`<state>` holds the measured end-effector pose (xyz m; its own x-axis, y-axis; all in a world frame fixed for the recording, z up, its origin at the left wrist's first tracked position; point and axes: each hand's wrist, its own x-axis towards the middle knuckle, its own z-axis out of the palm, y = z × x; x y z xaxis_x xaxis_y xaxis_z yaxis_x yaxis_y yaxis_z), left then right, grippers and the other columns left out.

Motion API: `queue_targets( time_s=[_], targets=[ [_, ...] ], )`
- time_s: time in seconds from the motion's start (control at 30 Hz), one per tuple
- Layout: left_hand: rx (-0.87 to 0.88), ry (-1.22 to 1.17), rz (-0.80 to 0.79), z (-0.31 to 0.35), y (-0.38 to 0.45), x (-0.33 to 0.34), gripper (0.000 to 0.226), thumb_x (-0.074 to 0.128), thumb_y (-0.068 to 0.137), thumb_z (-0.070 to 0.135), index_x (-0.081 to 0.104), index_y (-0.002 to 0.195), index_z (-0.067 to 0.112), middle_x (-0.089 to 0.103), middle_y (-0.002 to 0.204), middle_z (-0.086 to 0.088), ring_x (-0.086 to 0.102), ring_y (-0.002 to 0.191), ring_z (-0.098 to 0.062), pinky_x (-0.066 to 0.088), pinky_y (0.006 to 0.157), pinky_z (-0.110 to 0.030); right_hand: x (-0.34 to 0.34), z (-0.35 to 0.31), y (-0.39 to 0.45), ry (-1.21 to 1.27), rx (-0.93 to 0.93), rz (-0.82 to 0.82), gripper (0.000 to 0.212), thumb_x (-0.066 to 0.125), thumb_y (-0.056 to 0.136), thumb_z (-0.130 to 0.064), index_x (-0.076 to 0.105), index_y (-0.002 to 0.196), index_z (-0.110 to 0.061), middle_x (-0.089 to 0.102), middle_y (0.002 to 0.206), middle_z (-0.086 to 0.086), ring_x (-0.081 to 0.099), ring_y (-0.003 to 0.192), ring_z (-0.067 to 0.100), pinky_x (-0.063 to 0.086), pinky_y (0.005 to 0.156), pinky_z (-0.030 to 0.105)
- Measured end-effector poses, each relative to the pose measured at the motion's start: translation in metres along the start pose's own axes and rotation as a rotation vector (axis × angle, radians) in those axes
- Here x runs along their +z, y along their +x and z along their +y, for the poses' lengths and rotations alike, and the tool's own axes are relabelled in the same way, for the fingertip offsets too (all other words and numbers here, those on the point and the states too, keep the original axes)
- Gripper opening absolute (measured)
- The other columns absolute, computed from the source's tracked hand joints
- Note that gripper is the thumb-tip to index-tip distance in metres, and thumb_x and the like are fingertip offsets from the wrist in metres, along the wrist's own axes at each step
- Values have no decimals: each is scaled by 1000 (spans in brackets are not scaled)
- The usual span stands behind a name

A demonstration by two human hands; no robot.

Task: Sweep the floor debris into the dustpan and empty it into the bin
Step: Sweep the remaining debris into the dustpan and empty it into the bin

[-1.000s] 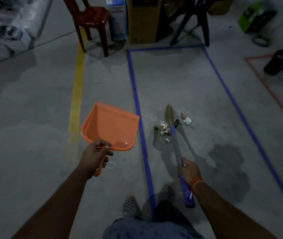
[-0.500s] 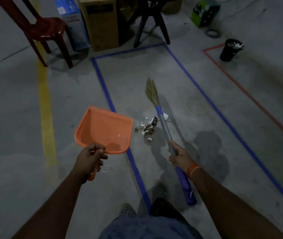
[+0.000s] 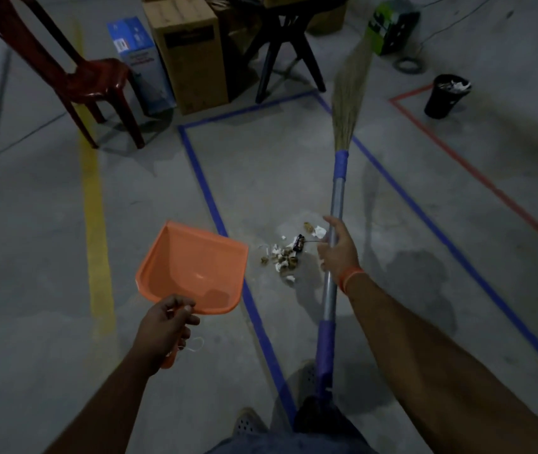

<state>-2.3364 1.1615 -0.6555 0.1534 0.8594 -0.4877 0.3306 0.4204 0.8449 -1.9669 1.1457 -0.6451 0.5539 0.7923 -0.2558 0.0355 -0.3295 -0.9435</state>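
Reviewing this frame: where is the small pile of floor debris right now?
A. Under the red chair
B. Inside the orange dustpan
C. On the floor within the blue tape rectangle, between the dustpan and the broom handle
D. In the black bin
C: the debris lies on the bare floor inside the blue tape rectangle, to the right of the dustpan and left of the broom handle.

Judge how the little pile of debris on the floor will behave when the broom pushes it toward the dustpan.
The debris looks like torn paper scraps and crumbs, so probably light and apt to scatter rather than slide together. The dark wrapper may skid ahead. The broom has long soft bristles, likely flexing over small bits.
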Motion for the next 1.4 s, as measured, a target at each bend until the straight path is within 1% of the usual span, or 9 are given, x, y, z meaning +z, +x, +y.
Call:
queue_targets(
  time_s=[0.17, 0.37, 0.63, 0.77, 0.87, 1.17, 1.27, 1.33, 1.4],
  targets=[
    [19, 2, 9, 13, 8, 13, 11, 56, 104, 7, 66, 108, 6, 70, 88, -27, 51, 56, -22, 40, 49, -30, -39, -10, 18, 19, -70, 24, 57, 55, 77, 9, 61, 110, -37, 57, 85, 9, 54, 62, 26, 47, 50, 31],
    [-38, -2, 55, 14, 19, 38, 10, 56, 104, 6, 65, 107, 4, 69, 85, -27, 49, 55, -22, 38, 48, -28, -78, -30, 62, 123, -88, -33, 45, 64, 80, 5, 58, 114, -24, 56, 114, 8, 67, 81, 28, 56, 59, 34],
    [-42, -27, 49, 36, 35, 91, 9, 55, 104, 5, 63, 107, 1, 68, 83, -26, 46, 55, -21, 36, 46, -25, -114, -31, 119, -34, -151, -79, 7, 53, 96, -14, 47, 101, -15, 53, 78, 12, 53, 61, 26, 51, 57, 37],
    [-34, -16, 80, 41, 43, 107, 9, 56, 104, 7, 64, 105, 5, 69, 89, -30, 49, 55, -23, 39, 47, -28, -128, -15, 129, -80, -84, -222, 40, 52, 90, 1, 46, 115, -30, 56, 111, 4, 68, 86, 25, 59, 68, 39],
    [-51, 1, 72, 43, 50, 119, 9, 56, 104, 8, 64, 105, 6, 69, 89, -27, 51, 56, -23, 41, 48, -30, -127, -12, 142, -92, 8, -202, 57, 47, 82, 6, 52, 118, -39, 54, 110, 5, 60, 73, 26, 54, 56, 35],
    [-67, 31, 3, 36, 85, 142, 10, 55, 104, 9, 64, 107, 6, 69, 87, -24, 51, 57, -23, 41, 49, -30, -137, 30, 146, -62, 82, -225, 17, 50, 98, -19, 55, 113, -26, 54, 69, 15, 52, 53, 27, 48, 52, 34],
    [-84, 30, -8, 26, 105, 145, 9, 55, 104, 10, 64, 106, 7, 69, 87, -25, 51, 59, -23, 40, 50, -29, -140, 43, 149, -54, 133, -248, 43, 48, 98, -11, 48, 127, -43, 64, 101, 9, 69, 72, 36, 56, 64, 42],
    [-96, 30, -20, 16, 122, 148, 9, 55, 104, 10, 64, 104, 9, 69, 87, -25, 50, 58, -23, 40, 49, -29, -141, 52, 153, -93, 174, -250, 66, 52, 93, 0, 41, 133, -52, 50, 129, -1, 72, 86, 34, 59, 69, 41],
    [-106, 40, -32, 5, 138, 153, 10, 55, 104, 11, 65, 103, 11, 69, 86, -25, 51, 57, -23, 40, 49, -29, -140, 65, 160, -129, 207, -224, 73, 54, 86, 7, 46, 131, -49, 48, 128, 3, 69, 86, 35, 58, 63, 37]
  ],
)
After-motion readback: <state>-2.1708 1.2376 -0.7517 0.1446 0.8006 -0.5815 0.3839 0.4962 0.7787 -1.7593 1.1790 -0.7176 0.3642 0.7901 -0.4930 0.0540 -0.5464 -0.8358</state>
